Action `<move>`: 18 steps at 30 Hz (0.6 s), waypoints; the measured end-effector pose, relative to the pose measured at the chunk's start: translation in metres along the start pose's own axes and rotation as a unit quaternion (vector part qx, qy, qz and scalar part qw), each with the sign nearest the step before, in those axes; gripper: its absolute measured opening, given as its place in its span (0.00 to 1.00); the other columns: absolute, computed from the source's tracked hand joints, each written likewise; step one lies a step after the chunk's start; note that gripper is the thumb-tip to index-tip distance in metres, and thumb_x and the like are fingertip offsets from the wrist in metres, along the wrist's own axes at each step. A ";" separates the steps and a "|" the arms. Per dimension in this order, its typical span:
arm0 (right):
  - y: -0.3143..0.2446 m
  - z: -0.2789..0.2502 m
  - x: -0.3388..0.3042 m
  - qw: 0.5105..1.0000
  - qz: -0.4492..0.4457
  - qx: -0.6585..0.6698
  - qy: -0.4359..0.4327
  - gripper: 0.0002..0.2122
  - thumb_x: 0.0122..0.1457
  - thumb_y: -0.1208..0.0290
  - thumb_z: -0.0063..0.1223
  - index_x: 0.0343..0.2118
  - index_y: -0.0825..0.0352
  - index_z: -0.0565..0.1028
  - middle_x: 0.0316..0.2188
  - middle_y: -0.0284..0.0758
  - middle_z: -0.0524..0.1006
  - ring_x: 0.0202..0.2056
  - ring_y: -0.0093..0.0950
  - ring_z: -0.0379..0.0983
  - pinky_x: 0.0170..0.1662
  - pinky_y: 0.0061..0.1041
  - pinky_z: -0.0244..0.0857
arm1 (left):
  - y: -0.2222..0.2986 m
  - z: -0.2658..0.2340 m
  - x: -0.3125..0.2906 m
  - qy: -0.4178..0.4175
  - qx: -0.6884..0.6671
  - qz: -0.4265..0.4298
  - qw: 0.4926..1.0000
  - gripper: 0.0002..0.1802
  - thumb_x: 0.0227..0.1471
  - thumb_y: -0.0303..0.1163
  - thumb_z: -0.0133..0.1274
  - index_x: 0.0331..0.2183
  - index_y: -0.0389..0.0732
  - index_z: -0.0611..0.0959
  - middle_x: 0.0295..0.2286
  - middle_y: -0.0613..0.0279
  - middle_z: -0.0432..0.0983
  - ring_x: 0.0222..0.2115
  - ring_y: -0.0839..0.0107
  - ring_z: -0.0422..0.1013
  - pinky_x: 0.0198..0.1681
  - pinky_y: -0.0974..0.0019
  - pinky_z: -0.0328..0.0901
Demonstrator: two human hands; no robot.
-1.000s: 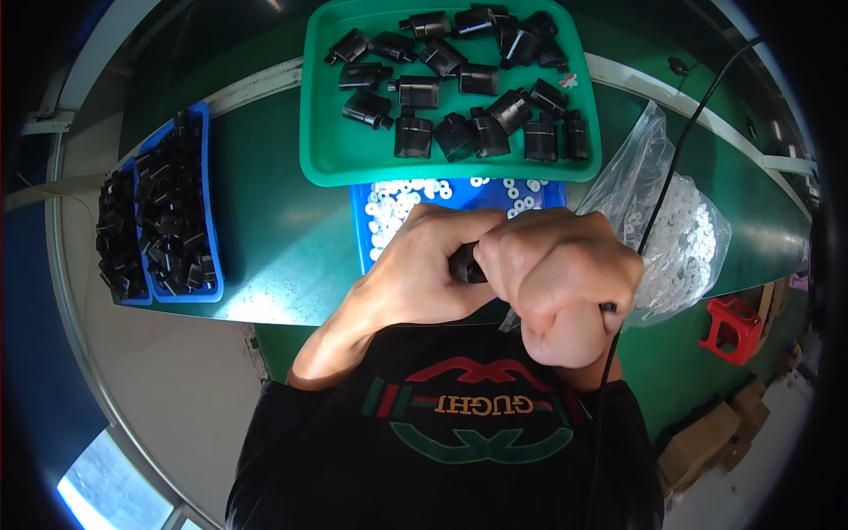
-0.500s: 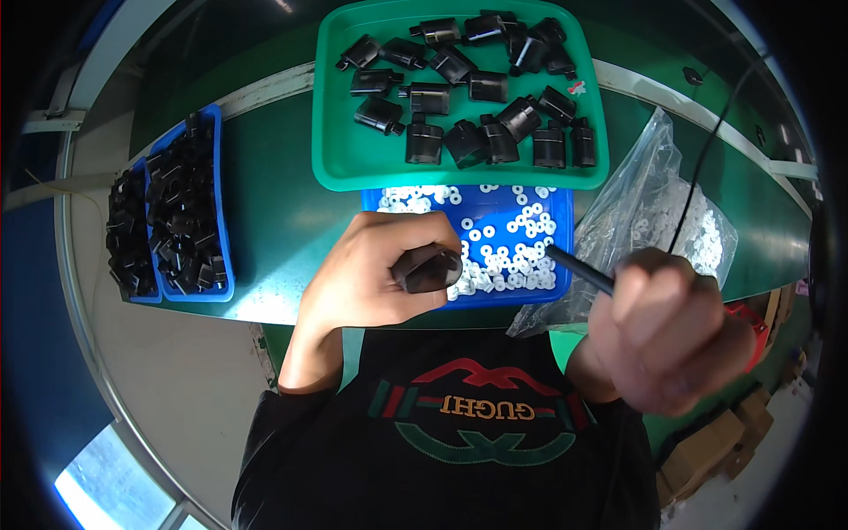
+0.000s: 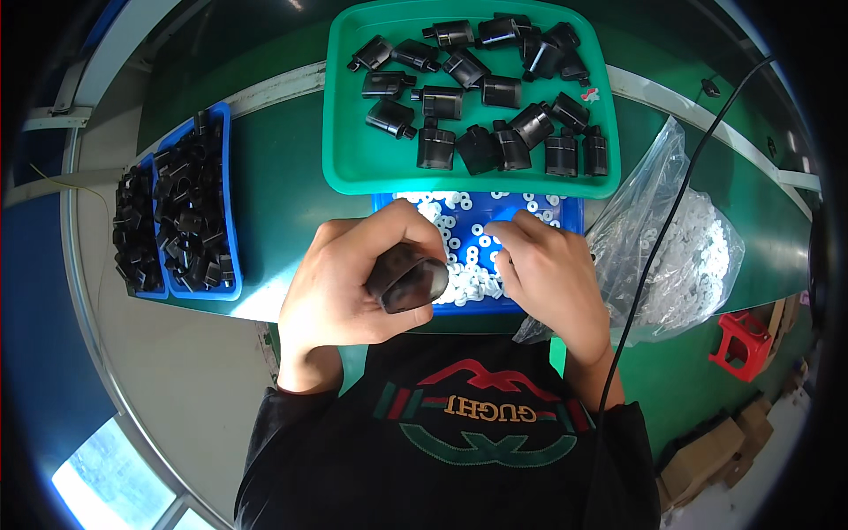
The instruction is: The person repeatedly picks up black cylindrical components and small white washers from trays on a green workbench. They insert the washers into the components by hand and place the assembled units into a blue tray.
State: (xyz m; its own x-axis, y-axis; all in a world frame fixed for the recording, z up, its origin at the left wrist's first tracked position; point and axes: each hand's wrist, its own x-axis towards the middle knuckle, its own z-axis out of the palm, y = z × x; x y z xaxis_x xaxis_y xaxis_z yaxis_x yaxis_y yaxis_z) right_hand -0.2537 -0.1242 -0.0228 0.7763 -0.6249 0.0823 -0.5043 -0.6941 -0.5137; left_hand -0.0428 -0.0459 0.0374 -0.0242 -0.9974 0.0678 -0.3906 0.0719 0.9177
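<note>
My left hand [image 3: 334,278] is wrapped round a black plastic cartridge [image 3: 411,284] with a smoky, shiny end facing up. It holds the cartridge over the left side of a blue tray [image 3: 484,199]. Small white ring washers [image 3: 466,284] lie scattered and heaped in that tray. Over the tray's right half, my right hand [image 3: 556,276] reaches in with thumb and forefinger bent together by the washers. Whether a washer is between those fingertips is hidden.
A green tray [image 3: 353,168] of similar black cartridges [image 3: 437,148] stands behind. To the right lies a clear bag [image 3: 680,265] of white washers, with a black cable [image 3: 664,225] hanging across it. Blue bins [image 3: 231,203] of black parts stand left. A red stool [image 3: 742,344] is lower right.
My right hand has moved left into the washer tray; the black pen-shaped tool it held is no longer visible. My left hand still grips the cartridge, slightly further left.
</note>
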 end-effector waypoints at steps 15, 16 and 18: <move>0.012 0.034 -0.015 0.998 0.008 -0.055 -0.021 0.12 0.52 0.62 0.61 0.37 0.62 0.76 0.26 0.33 0.73 0.22 0.28 0.75 0.22 0.28 0.66 | -0.011 -0.007 -0.007 -0.030 -0.195 -0.023 0.980 0.19 0.25 0.24 0.60 0.29 0.37 0.76 0.20 0.64 0.76 0.20 0.75 0.74 0.25 0.76 0.64; 0.012 0.035 -0.016 0.998 0.012 -0.053 -0.014 0.11 0.52 0.63 0.61 0.36 0.61 0.76 0.25 0.32 0.73 0.22 0.28 0.74 0.21 0.28 0.66 | -0.014 -0.008 -0.005 -0.035 -0.219 -0.026 0.975 0.20 0.25 0.26 0.61 0.29 0.37 0.76 0.21 0.64 0.76 0.20 0.75 0.73 0.25 0.76 0.64; 0.016 0.042 -0.019 0.998 0.024 -0.051 0.002 0.09 0.53 0.65 0.61 0.34 0.60 0.77 0.25 0.30 0.72 0.20 0.29 0.73 0.21 0.27 0.66 | -0.018 -0.012 0.003 -0.001 -0.276 -0.052 0.960 0.28 0.36 0.49 0.57 0.33 0.35 0.75 0.22 0.65 0.71 0.20 0.77 0.67 0.25 0.75 0.60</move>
State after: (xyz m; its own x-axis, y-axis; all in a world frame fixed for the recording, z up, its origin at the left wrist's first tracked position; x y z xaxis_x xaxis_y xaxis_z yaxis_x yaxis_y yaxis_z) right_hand -0.2611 -0.1086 -0.0684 0.7488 -0.6597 0.0636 -0.5768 -0.6960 -0.4277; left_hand -0.0246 -0.0506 0.0264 -0.0133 -0.9993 -0.0358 0.1564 -0.0374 0.9870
